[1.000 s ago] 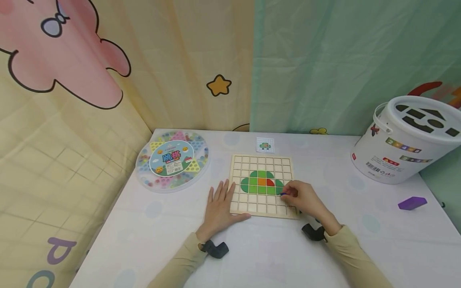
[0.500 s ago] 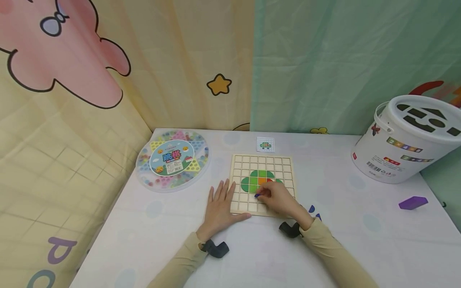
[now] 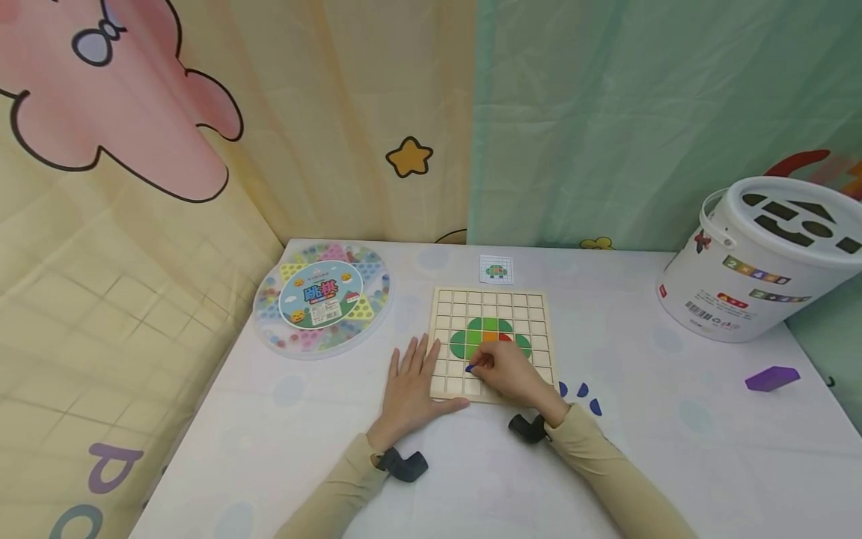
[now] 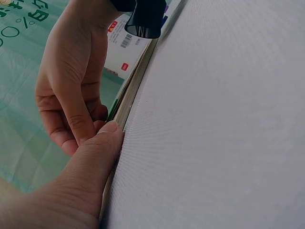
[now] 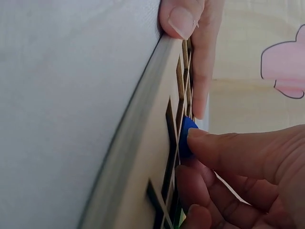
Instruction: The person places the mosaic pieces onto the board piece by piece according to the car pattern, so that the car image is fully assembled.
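Note:
A square wooden grid board [image 3: 450, 298] lies on the white table, with green, orange and red pieces [image 3: 490, 325] set in its middle cells. My right hand [image 3: 513, 372] pinches a small blue piece [image 5: 187, 138] between thumb and fingers, right at a grid cell just below the green ones. My left hand [image 3: 409, 389] lies with straight, spread fingers at the board's left side, its thumb [image 4: 102, 148] along the near edge. Several more blue rounded pieces [image 3: 582, 390] lie on the table right of the board.
Behind the board is a small pattern card [image 3: 496, 270]. A round Chinese checkers set [image 3: 322, 299] sits at the back left. On the right stand a white bucket [image 3: 734, 292] with a shape-hole lid and a purple block [image 3: 772, 379].
My right hand has moved left across the board with the blue piece, from the right side to below the green pieces. The left hand has stayed in place.

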### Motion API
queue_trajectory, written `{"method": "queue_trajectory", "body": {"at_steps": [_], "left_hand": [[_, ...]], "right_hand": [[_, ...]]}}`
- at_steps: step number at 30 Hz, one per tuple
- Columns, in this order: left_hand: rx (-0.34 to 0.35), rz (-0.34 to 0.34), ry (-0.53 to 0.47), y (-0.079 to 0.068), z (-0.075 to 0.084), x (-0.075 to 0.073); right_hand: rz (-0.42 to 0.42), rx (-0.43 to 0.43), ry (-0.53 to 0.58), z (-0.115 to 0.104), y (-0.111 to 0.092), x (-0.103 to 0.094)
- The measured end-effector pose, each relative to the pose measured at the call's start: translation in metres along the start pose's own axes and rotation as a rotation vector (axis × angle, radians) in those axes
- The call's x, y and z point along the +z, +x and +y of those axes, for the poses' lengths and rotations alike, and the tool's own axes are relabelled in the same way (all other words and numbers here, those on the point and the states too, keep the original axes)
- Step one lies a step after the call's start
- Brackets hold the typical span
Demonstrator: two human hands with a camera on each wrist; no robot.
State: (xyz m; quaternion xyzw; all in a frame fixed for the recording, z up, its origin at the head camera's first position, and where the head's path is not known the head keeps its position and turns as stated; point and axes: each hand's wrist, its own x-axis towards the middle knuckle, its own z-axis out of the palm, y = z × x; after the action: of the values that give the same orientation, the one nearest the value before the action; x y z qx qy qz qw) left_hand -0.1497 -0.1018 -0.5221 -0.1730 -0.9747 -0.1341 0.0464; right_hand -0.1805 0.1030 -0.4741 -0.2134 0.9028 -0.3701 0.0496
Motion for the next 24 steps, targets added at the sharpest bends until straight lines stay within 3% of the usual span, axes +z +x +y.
{"method": "queue_trajectory", "body": {"at_steps": [14, 24], "left_hand": [[0.007, 0.005, -0.001, -0.0003, -0.0001, -0.0016], [-0.006, -0.018, 0.000, -0.0003, 0.0001, -0.0015]], "right_hand": [[0.029, -0.008, -0.024, -0.0029, 0.0019, -0.0017], [0.041, 0.035, -0.038, -0.0035, 0.0032, 0.0004]]}}
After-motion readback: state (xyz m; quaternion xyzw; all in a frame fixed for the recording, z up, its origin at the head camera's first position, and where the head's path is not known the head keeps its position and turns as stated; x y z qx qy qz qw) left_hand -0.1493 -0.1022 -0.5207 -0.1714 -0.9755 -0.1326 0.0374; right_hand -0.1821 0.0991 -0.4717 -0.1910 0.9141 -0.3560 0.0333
